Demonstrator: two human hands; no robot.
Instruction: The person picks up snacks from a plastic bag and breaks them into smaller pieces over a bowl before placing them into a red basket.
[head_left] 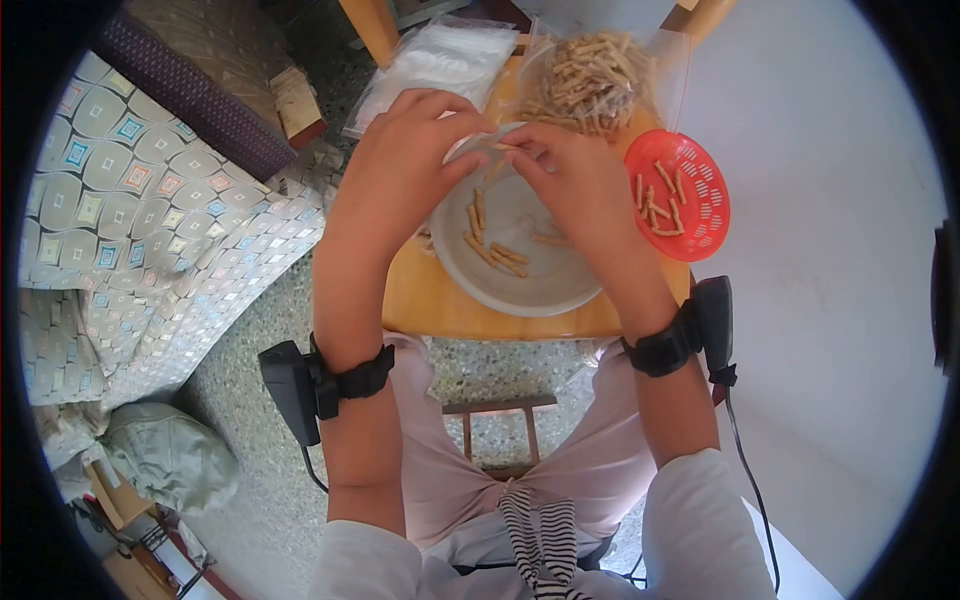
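Pale tan and short, a stick (500,147) sits between the person's two hands, above the far edge of a whitish bowl (520,306). The right hand (575,180) has thumb and forefinger pinched together on it. The left hand (415,150) comes in from the other side, fingers curled toward the stick; its fingertips overlap a whitish patch, and I cannot tell whether they grip the stick, or whether that patch is thin plastic or the bowl's rim.

Below and nearer the person, loose sticks (480,252) lie inside the bowl; one group is partly covered by the right forearm. The left hand hides the bowl's far left edge.

A red basket (712,190) holding more sticks stands just beyond the right hand's outer side. Past the hands, a clear bag (600,75) is heaped with sticks too jumbled to count, its lower edge partly behind the right hand. Beside it, flat plastic bags (440,65) are partly covered by the left hand.
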